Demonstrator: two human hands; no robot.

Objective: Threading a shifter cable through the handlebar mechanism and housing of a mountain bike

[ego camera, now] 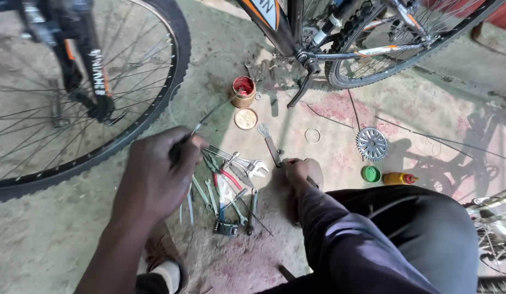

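Observation:
My left hand (157,171) is closed around a thin metal rod or cable end (209,117) that points up toward an open round tin of red grease (243,90). Low to the ground, my right hand (299,170) grips a small tool beside a flat spanner (269,142). Between the two hands lies a pile of tools (228,182): pliers with red handles, spanners and several slim keys. The tin's lid (246,118) rests just below the tin.
A bicycle front wheel (84,92) stands at the left, the frame, crank (304,81) and rear wheel (405,43) at the top. A toothed sprocket (371,144), metal ring (313,135), green cap (371,173) and yellow bottle (399,178) lie on the concrete.

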